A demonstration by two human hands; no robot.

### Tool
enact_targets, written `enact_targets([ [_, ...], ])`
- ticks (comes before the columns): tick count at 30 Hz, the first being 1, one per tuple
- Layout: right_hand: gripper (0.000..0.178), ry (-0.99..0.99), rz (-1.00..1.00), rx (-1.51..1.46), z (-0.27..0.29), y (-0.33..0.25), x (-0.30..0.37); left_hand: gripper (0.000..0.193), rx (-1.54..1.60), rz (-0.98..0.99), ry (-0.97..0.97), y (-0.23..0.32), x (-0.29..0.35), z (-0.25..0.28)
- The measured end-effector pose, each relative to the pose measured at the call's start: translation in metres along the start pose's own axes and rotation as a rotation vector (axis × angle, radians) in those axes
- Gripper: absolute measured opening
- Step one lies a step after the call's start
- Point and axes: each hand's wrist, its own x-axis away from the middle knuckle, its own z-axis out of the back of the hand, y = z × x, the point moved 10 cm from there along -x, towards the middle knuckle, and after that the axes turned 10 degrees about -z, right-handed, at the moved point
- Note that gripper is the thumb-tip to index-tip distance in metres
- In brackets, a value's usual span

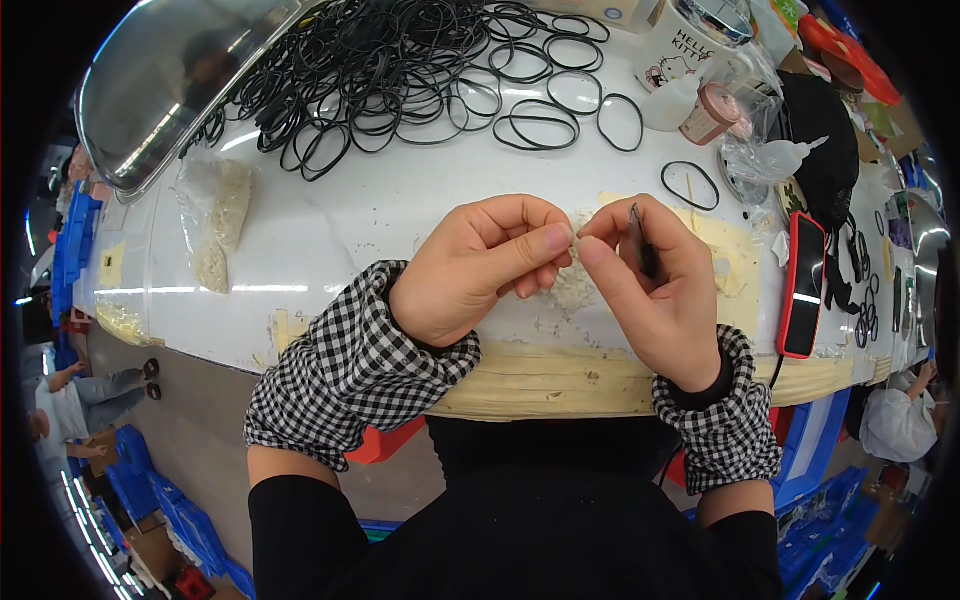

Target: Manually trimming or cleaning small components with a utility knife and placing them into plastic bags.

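Note:
My left hand [480,262] is closed, with thumb and forefinger pinched together; whatever lies between them is too small to make out. Its fingertips meet those of my right hand [665,285], which is closed as well. Tucked in the right hand's fingers is a slim dark metal tool [640,238], pointed at its upper end; its exact kind does not show. Beneath the hands lies a scattered heap of small off-white pieces [572,292] on the white table [370,220]. Black-and-white checked sleeve covers wrap both forearms.
A large pile of black rubber rings [375,75] spreads across the back, beside a shiny metal bowl [165,100]. A plastic bag of off-white pieces [222,215] lies left. To the right are a red-cased phone [803,285], a pink cup [712,112] and a white container [680,50].

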Motion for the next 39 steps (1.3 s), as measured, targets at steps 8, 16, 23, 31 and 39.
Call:
enact_targets([
  [8, 0.036, 0.143, 0.435, 0.586, 0.002, -0.035, 0.012, 0.016, 0.011, 0.023, -0.152, 0.008, -0.002, -0.014],
  [16, 0.036, 0.069, 0.402, 0.628, -0.007, -0.029, 0.014, 0.014, -0.096, 0.074, -0.255, 0.008, 0.0, -0.013],
  [23, 0.037, 0.047, 0.397, 0.668, -0.009, -0.028, 0.014, 0.014, -0.065, 0.104, -0.284, 0.009, 0.001, -0.015],
  [31, 0.031, -0.009, 0.334, 0.621, -0.01, -0.025, 0.014, 0.015, -0.096, 0.11, -0.304, 0.01, 0.002, -0.016],
  [39, 0.03, 0.0, 0.357, 0.621, -0.01, -0.027, 0.016, 0.016, -0.097, 0.104, -0.301, 0.011, 0.002, -0.016],
])
